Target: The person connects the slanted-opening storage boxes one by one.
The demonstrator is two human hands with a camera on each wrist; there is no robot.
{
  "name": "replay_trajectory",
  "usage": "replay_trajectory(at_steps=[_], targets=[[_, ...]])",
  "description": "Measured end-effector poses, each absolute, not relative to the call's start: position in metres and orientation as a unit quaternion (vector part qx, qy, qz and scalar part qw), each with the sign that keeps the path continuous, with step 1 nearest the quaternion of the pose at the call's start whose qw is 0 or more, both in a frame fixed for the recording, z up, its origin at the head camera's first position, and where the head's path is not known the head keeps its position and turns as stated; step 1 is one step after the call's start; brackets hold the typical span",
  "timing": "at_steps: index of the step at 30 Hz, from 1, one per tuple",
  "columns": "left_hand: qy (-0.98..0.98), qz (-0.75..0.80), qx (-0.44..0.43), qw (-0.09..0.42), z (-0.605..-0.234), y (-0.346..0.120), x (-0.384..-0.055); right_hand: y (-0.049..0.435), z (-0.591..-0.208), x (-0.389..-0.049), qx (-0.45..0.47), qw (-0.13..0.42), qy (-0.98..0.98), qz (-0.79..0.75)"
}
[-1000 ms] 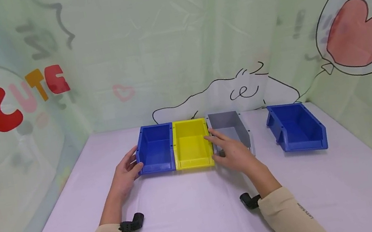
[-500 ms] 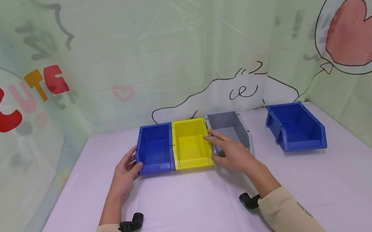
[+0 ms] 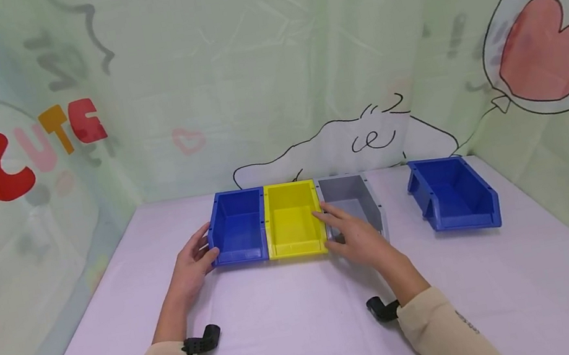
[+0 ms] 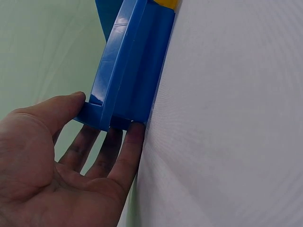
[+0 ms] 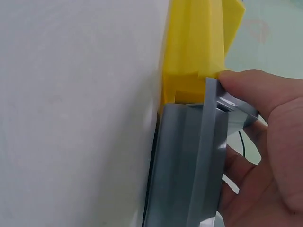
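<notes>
In the head view, a blue bin [image 3: 238, 229], a yellow bin [image 3: 293, 220] and a grey bin [image 3: 348, 192] stand side by side. My left hand [image 3: 191, 269] rests its fingers on the outer left side of the blue bin; its thumb [image 4: 71, 105] touches the front corner in the left wrist view. My right hand [image 3: 358, 239] reaches across the grey bin, hiding part of it. Its fingertips lie at the wall between yellow and grey. In the right wrist view, the thumb [image 5: 246, 85] touches where those two bins meet.
A second blue bin [image 3: 453, 193] stands apart on the right, turned slightly. The white tabletop [image 3: 287, 328] extends in front of the row. Printed fabric [image 3: 257, 81] hangs behind and on both sides. Each wrist wears a small black camera [image 3: 204, 341].
The grey bin's back rim sits slightly lower in the head view than before, nearly level with the yellow bin's. The right fingers have shifted very slightly; the left hand stays put.
</notes>
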State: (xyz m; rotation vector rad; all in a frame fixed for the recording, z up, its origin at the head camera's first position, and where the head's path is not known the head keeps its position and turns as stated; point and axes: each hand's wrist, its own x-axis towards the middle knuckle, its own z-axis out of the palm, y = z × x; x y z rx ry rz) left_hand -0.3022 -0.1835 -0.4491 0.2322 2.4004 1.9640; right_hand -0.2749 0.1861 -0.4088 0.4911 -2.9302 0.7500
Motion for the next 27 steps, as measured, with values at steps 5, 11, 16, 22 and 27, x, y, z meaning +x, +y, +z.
replay_trajectory(at_steps=[5, 11, 16, 22, 27], targets=[[0.772, 0.632, 0.073, 0.016, -0.4479, -0.1823, -0.3027, 0.1896, -0.4116, -0.2749, 0.169, 0.035, -0.952, 0.252], [0.776, 0.627, 0.066, 0.016, -0.4488, -0.1825, -0.3024, 0.1895, -0.4121, -0.2755, 0.168, 0.031, -0.952, 0.255], [0.779, 0.623, 0.066, 0.017, -0.4504, -0.1841, -0.3012, 0.1888, -0.4118, -0.2752, 0.169, 0.021, -0.951, 0.257], [0.775, 0.628, 0.072, 0.019, -0.4488, -0.1840, -0.3014, 0.1896, -0.4102, -0.2745, 0.169, 0.023, -0.951, 0.258], [0.777, 0.625, 0.067, 0.016, -0.4479, -0.1821, -0.3018, 0.1924, -0.4107, -0.2739, 0.172, 0.024, -0.947, 0.270]])
